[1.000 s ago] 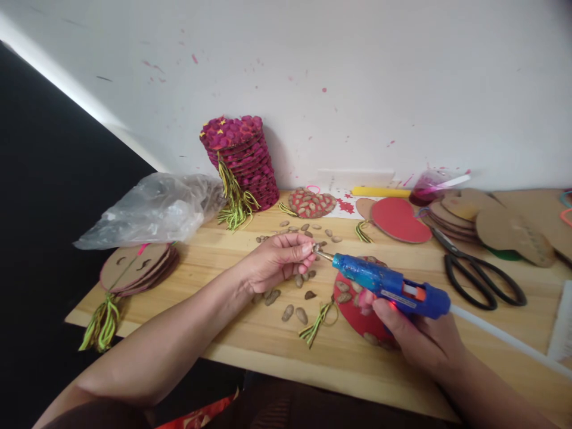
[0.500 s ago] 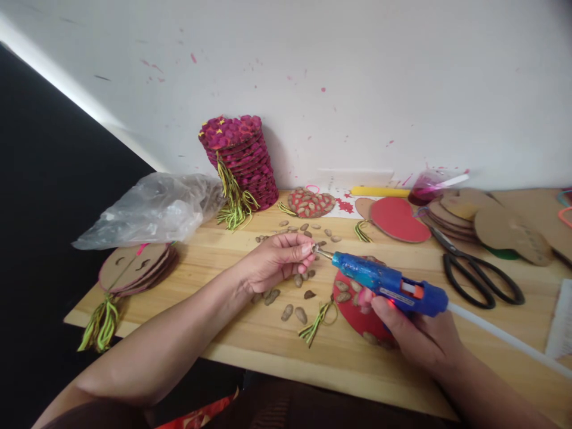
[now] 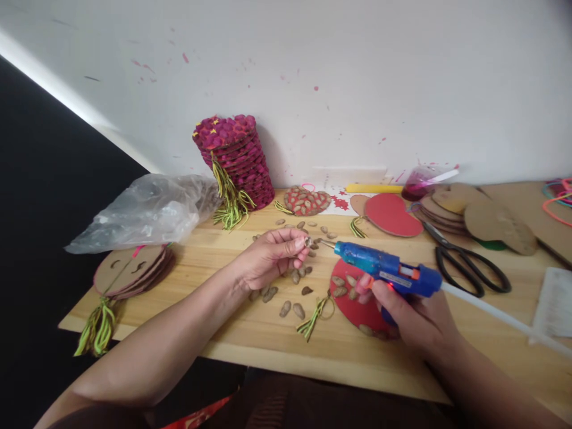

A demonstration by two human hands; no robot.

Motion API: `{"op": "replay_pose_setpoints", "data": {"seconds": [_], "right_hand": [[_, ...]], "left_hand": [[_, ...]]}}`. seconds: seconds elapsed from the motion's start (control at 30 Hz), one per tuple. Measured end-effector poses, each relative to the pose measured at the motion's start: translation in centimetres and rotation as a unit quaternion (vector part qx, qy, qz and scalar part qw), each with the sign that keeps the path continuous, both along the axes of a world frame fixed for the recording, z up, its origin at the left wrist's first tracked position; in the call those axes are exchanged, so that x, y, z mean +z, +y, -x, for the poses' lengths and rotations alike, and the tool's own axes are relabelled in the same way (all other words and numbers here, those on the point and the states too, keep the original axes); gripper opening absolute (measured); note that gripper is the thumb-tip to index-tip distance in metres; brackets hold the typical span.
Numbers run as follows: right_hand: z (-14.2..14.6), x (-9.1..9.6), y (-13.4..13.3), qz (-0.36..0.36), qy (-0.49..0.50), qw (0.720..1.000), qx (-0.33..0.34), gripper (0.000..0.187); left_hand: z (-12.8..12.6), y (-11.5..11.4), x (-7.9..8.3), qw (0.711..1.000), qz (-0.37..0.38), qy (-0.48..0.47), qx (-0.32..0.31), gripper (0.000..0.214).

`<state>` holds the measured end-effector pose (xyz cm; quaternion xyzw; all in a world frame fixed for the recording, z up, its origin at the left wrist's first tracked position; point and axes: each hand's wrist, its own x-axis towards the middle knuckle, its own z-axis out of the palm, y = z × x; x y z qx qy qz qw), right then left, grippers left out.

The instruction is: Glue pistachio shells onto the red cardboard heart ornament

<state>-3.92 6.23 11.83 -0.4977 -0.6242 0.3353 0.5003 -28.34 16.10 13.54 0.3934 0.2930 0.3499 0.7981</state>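
Observation:
My left hand (image 3: 270, 256) pinches a small brown shell (image 3: 308, 241), likely a peanut shell, between thumb and fingertips. A whitish spot, perhaps glue, shows on it. My right hand (image 3: 422, 316) grips a blue hot glue gun (image 3: 379, 265), its nozzle pointing left, a short gap away from the shell. A white glue stick (image 3: 487, 310) runs out of its back. Under the gun lies a red cardboard shape (image 3: 353, 310) with several shells on it, partly hidden by my right hand. A yellow-green tassel (image 3: 315, 322) rests at its left edge.
Loose shells (image 3: 286, 308) are scattered around my left hand. Black-handled scissors (image 3: 471, 265) lie right, near stacked cardboard pieces (image 3: 447, 211). A red heart (image 3: 393, 214), a shell-covered heart (image 3: 307, 201), a magenta stack (image 3: 241, 158) and a plastic bag (image 3: 147, 208) line the back.
The glue gun's nozzle has drawn back from the shell, leaving a gap. My left hand has shifted slightly left and still holds the shell. The whole view has moved a little.

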Motion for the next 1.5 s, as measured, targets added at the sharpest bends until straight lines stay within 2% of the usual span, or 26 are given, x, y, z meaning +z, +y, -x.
{"op": "replay_pose_setpoints", "data": {"seconds": [0.1,0.13,0.2,0.27,0.37,0.47,0.53,0.63,0.87,0.93,1.07,1.23,1.3,1.5], "right_hand": [[-0.3,0.7,-0.7,0.064,0.054,0.996,-0.006,0.026],[-0.5,0.8,-1.0,0.088,0.080,0.993,-0.027,0.027],[-1.2,0.9,-1.6,0.124,0.122,0.983,-0.051,0.028],[-1.9,0.6,-2.3,0.138,0.154,0.976,-0.071,0.027],[-2.6,0.2,-3.1,0.137,0.180,0.971,-0.079,0.025],[-2.9,-0.2,-3.3,0.137,0.191,0.969,-0.073,0.027],[-2.9,-0.3,-3.3,0.141,0.187,0.970,-0.062,0.028],[-3.0,-0.5,-3.1,0.140,0.164,0.975,-0.046,0.027],[-3.4,-0.9,-3.2,0.151,0.142,0.978,-0.039,0.031],[-3.4,-0.9,-3.2,0.147,0.135,0.979,-0.037,0.030],[-3.4,-0.8,-3.2,0.156,0.116,0.980,-0.036,0.032],[-3.4,-0.7,-3.1,0.155,0.105,0.981,-0.040,0.033],[-3.5,-0.8,-3.0,0.148,0.101,0.983,-0.036,0.034],[-3.7,-1.2,-2.9,0.134,0.100,0.985,-0.030,0.033]], "left_hand": [[0.0,-0.5,0.2,0.999,-0.035,0.035,0.006,0.032],[0.0,-0.7,0.3,0.997,-0.060,0.053,0.004,0.032],[-0.1,-1.1,0.4,0.985,-0.137,0.100,-0.013,0.028],[-0.3,-1.7,0.6,0.962,-0.226,0.149,-0.043,0.020],[-1.0,-2.7,0.7,0.905,-0.367,0.198,-0.090,0.009],[-1.9,-3.8,0.8,0.823,-0.505,0.229,-0.126,0.006],[-2.5,-4.4,0.7,0.767,-0.569,0.255,-0.152,0.011],[-3.2,-4.9,0.4,0.706,-0.615,0.299,-0.185,0.018],[-4.2,-5.3,-0.3,0.608,-0.682,0.363,-0.185,0.019],[-4.3,-5.4,-0.3,0.599,-0.687,0.367,-0.186,0.020],[-4.3,-5.7,0.1,0.601,-0.674,0.382,-0.195,0.022],[-4.0,-5.9,0.2,0.555,-0.693,0.408,-0.212,0.028],[-4.0,-6.0,0.1,0.546,-0.700,0.409,-0.213,0.028],[-4.1,-6.1,0.1,0.556,-0.699,0.399,-0.206,0.028]]}}
